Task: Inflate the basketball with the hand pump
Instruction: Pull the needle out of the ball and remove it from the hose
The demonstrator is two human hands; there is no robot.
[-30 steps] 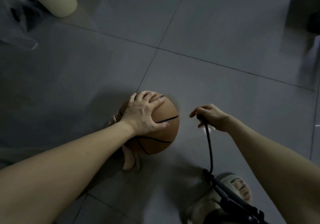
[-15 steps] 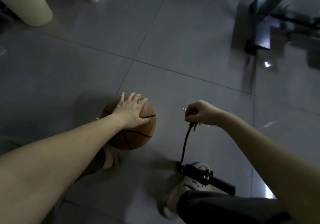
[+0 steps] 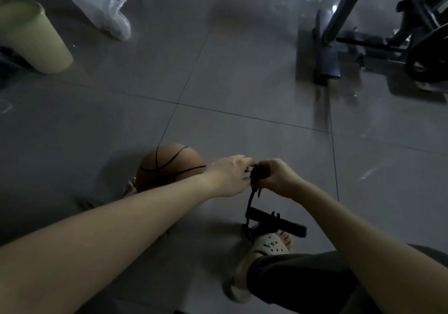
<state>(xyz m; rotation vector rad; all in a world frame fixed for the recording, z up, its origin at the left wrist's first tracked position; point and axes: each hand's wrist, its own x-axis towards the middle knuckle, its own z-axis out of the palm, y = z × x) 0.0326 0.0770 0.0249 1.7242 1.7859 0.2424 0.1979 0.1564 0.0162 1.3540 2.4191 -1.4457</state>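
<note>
Looking down from the head camera, we see a dim grey tiled floor. Our left hand and right hand meet just below the middle. The right hand's fingers curl round the end of a black hose, and the left hand pinches its tip. The basketball sits on the floor at nine o'clock from the hands, apart from both. The hose drops toward six o'clock to the black pump, which lies by a pale shoe. A pale bin stands at ten o'clock, a plastic bag at eleven and a metal frame at two.
</note>
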